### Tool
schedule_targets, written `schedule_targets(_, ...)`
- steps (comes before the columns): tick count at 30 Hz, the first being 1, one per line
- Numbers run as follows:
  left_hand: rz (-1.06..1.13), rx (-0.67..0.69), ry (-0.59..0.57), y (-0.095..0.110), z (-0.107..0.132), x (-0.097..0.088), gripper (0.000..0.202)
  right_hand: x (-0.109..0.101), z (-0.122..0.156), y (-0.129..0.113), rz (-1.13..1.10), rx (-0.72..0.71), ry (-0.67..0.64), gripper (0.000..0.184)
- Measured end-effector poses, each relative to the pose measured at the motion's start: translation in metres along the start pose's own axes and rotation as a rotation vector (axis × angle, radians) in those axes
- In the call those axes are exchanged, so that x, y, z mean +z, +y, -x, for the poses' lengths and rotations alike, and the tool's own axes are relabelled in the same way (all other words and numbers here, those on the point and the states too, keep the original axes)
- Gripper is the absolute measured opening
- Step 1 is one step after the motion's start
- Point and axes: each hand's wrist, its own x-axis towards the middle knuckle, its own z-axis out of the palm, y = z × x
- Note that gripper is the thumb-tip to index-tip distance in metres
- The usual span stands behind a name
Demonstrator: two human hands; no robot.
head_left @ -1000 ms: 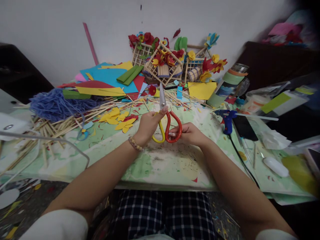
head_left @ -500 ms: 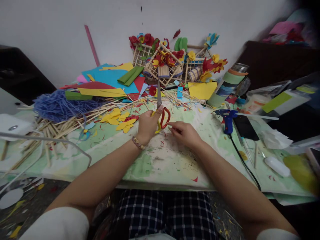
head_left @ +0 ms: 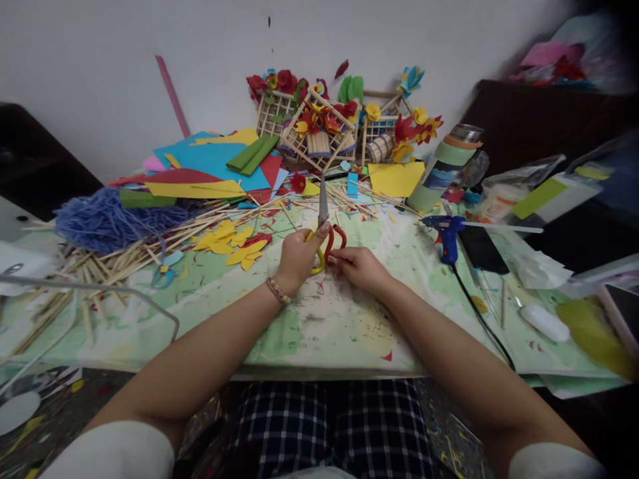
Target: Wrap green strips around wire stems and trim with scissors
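Note:
My left hand (head_left: 298, 256) is closed round a pair of scissors (head_left: 324, 229) with one yellow and one red handle; the blades are together and point up and away from me. My right hand (head_left: 360, 267) is beside it on the right, fingers curled, fingertips touching the red handle loop. Both hands hover just above the stained green and white table cover (head_left: 324, 326). A bead bracelet (head_left: 276, 291) is on my left wrist.
Yellow and red paper cut-outs (head_left: 234, 241) lie left of the hands, beside wooden sticks (head_left: 124, 256) and blue yarn (head_left: 107, 216). Coloured paper sheets (head_left: 214, 166) and stick baskets with paper flowers (head_left: 329, 126) stand at the back. A blue glue gun (head_left: 446, 233) lies at the right.
The scissors have been lowered and drawn closer to the table. My right hand left the red loop, reached toward the table, then came back to touch the handle.

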Motion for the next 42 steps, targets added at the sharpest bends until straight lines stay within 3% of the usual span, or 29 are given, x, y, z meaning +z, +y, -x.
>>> schedule_targets(5, -0.013, 0.033, -0.006, 0.001, 0.002, 0.000, 0.052, 0.000, -0.002, 0.007, -0.106, 0.019, -0.055, 0.026)
schedule_targets(14, 0.020, -0.006, -0.002, -0.001, -0.001, 0.000, 0.052, -0.001, -0.003, 0.007, -0.015, -0.101, -0.010, 0.023)
schedule_targets(26, 0.069, -0.009, -0.007, -0.001, -0.001, 0.001, 0.052, 0.006, -0.004, -0.001, -0.230, 0.161, 0.060, 0.033)
schedule_targets(39, 0.075, 0.001, -0.061, 0.005, 0.004, 0.003, 0.054, 0.004, -0.010, -0.004, -0.025, 0.256, 0.057, 0.030)
schedule_targets(42, 0.074, 0.004, -0.072, 0.006, 0.005, 0.003, 0.056, 0.003, -0.008, -0.002, -0.096, 0.251, 0.009, 0.030)
